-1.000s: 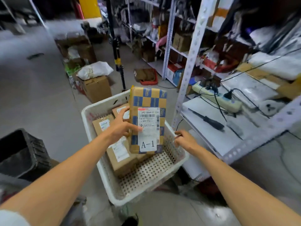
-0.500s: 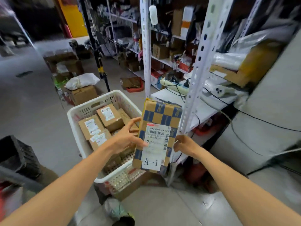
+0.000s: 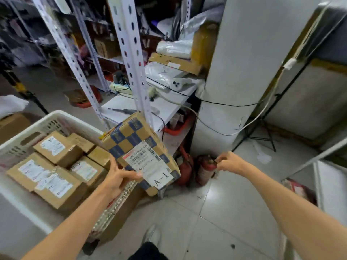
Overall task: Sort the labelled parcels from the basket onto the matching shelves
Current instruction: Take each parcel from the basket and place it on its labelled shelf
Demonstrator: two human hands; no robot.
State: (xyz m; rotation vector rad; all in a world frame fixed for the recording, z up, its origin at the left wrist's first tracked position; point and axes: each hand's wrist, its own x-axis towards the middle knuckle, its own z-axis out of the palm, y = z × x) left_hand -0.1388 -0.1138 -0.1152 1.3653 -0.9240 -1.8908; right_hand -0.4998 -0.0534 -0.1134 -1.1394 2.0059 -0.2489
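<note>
while left grip (image 3: 116,178) grasps a-1 parcel (image 3: 135,136), basket (image 3: 56,117) holds brown boxes (image 3: 56,148); right grip (image 3: 229,163) loosely curled, empty

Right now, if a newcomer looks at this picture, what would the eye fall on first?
First the blue-and-tan checkered parcel in the middle, marked A-1, which the left hand grips by its edge. Next, at the left, the white basket holding brown labelled parcels. Two red fire extinguishers stand on the floor beside the white pillar.
</note>
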